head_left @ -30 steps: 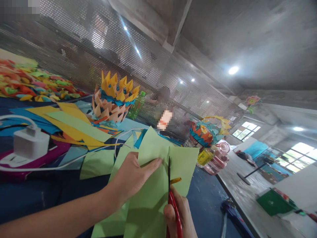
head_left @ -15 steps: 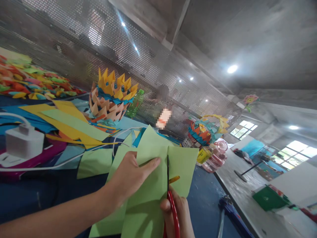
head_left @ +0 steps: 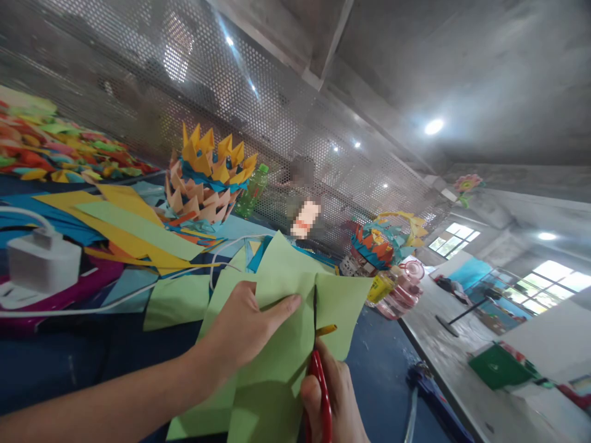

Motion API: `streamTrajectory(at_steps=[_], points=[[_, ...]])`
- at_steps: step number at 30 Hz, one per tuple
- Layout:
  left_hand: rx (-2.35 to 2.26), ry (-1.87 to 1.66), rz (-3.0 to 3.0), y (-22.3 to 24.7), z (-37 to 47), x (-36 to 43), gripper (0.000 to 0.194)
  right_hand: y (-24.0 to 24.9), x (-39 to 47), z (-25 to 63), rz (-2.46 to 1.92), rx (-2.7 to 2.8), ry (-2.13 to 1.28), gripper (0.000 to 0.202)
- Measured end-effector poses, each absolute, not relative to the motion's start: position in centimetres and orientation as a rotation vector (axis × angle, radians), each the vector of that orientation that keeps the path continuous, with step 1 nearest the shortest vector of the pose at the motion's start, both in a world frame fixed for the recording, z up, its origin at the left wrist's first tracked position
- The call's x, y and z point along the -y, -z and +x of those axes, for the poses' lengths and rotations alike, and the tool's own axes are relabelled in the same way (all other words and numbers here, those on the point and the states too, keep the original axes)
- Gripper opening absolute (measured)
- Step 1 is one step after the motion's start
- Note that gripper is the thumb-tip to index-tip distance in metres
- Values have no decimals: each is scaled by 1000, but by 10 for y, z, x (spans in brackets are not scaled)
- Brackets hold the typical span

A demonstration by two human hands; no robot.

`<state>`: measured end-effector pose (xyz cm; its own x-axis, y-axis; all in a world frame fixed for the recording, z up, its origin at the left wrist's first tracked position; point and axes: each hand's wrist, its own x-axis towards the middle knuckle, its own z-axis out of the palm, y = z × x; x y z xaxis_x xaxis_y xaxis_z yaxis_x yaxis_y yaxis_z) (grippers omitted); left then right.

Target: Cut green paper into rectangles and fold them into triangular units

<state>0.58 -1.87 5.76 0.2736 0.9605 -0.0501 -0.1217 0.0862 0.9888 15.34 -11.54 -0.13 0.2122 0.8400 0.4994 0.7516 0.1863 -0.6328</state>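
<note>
My left hand (head_left: 252, 326) grips a light green sheet of paper (head_left: 284, 271), its thumb lying on top and its other fingers hidden underneath. Red-handled scissors (head_left: 323, 400) are in my right hand (head_left: 337, 394). Their dark blades point away from me along a slit in the sheet, with paper on both sides. A small yellow-orange stick-like piece (head_left: 327, 330) juts out beside the blades; its kind I cannot make out. More green paper (head_left: 198, 406) lies beneath the held sheet.
On the left are a white charger (head_left: 44, 261) with a cable, paper strips (head_left: 138, 237) and a heap of folded paper pieces (head_left: 60, 151). Folded-paper baskets (head_left: 203, 191), a green bottle (head_left: 255, 191) and a pink bottle (head_left: 401, 295) stand behind. A blue-handled tool (head_left: 429, 394) lies at right.
My right hand and the scissors have shifted slightly forward along the sheet. The paper right of the slit has moved a little to the right. My left hand has barely moved.
</note>
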Motion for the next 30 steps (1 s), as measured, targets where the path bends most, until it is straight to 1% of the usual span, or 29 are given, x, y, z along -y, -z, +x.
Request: streamTrajectory(at_steps=[3, 8, 12, 14, 16, 18, 21, 23, 26, 30], points=[[-903, -988, 1117, -55, 7, 20, 17, 11, 119, 156, -1619, 1490, -35, 66], [-908, -987, 1127, -54, 8, 19, 16, 20, 122, 156, -1611, 1509, -32, 66], [-876, -971, 1107, -57, 8, 19, 15, 18, 119, 152, -1570, 1459, 11, 55], [-903, -965, 1092, -59, 7, 19, 15, 14, 114, 152, -1564, 1475, -50, 51], [-945, -971, 1095, -59, 7, 20, 17, 8, 108, 155, -1581, 1562, -231, 58], [-967, -975, 1101, -58, 7, 19, 19, 3, 103, 159, -1581, 1636, -295, 71], [-915, -955, 1119, -55, 8, 18, 21, 2, 105, 162, -1602, 1678, -216, 76], [-886, -955, 1127, -54, 9, 18, 23, 4, 110, 162, -1602, 1657, -143, 72], [-901, -977, 1156, -53, 10, 19, 17, 10, 117, 159, -1626, 1575, -31, 65], [-883, -984, 1204, -51, 10, 22, 16, 16, 119, 160, -1646, 1551, 84, 64]])
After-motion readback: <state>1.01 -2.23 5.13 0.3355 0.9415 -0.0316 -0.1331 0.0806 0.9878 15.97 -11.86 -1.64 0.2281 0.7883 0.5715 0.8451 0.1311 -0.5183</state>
